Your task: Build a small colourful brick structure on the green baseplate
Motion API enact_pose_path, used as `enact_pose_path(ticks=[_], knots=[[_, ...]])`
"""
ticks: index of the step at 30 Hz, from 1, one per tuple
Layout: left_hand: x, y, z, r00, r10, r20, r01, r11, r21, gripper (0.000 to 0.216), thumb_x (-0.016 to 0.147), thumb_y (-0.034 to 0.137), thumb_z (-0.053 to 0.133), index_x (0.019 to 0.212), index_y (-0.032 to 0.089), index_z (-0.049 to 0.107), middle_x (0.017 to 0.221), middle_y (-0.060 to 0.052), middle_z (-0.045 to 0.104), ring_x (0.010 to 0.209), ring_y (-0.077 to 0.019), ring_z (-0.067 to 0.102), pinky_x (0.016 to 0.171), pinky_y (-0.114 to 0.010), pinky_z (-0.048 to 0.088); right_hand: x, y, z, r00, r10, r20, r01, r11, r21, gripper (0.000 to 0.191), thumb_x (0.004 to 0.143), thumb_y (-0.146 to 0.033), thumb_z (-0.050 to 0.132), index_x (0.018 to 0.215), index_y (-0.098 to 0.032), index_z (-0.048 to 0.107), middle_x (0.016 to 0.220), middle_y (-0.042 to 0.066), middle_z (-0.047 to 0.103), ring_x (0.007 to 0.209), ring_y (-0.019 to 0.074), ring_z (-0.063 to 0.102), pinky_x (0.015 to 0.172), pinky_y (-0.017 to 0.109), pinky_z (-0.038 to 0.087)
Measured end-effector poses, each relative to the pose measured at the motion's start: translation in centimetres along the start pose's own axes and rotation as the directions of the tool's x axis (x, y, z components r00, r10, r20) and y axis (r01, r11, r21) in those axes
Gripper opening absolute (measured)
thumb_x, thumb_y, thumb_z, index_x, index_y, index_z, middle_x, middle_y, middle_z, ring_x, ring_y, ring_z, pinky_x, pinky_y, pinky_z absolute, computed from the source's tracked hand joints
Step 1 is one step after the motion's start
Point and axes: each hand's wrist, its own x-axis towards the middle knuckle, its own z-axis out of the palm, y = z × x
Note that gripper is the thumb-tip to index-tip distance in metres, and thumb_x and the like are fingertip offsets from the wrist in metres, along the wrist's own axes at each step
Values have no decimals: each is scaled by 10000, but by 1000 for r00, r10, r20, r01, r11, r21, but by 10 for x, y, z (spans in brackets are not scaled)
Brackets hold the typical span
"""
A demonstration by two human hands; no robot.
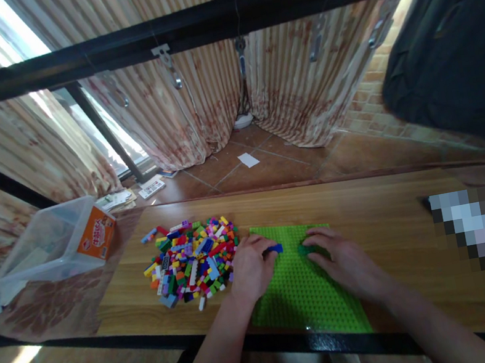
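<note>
Blue brick (pixel 277 248) left, dark green brick (pixel 303 249) right, gap between.
The left hand (pixel 252 267) pinches the blue one, long side sideways; the right hand (pixel 346 260) pinches the other, over the green plate (pixel 300 296).

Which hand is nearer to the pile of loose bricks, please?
Left. The left hand is just beside the pile of bricks; the right hand is farther off, at the green board's right edge.

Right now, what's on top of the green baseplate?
Over it, the left hand holds a blue brick, the right hand a green brick; whatever lies beneath the hands is covered.
</note>
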Motion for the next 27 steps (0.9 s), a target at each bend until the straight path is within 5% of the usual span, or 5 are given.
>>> enact_pose_path(ticks=[12,20,27], knots=[[2,0,0,1000,-22,3,23,998,-54,163,813,151,660,918,228,757,952,-34,698,948,-200,604,908,-355,469,6,-7,10,987,11,-160,-15,1000,-25,236,867,-256,549,1055,-237,690,1183,96,632,1113,263,584,999,469,465],[2,2,0,999,-29,26,29,999,-16,186,819,140,627,965,210,720,964,-46,684,950,-207,617,891,-348,481,25,-26,32,991,-114,-70,110,992,-57,225,887,-250,558,1042,-247,721,1176,89,647,1108,271,566,970,478,453],[-4,0,-3,993,-110,35,112,992,-54,478,739,107,654,1206,176,578,1106,-81,654,979,-229,620,891,-370,500,30,-15,34,992,-91,-83,89,996,-23,197,881,-275,562,970,-233,733,1114,86,667,1061,264,585,961,487,446]])
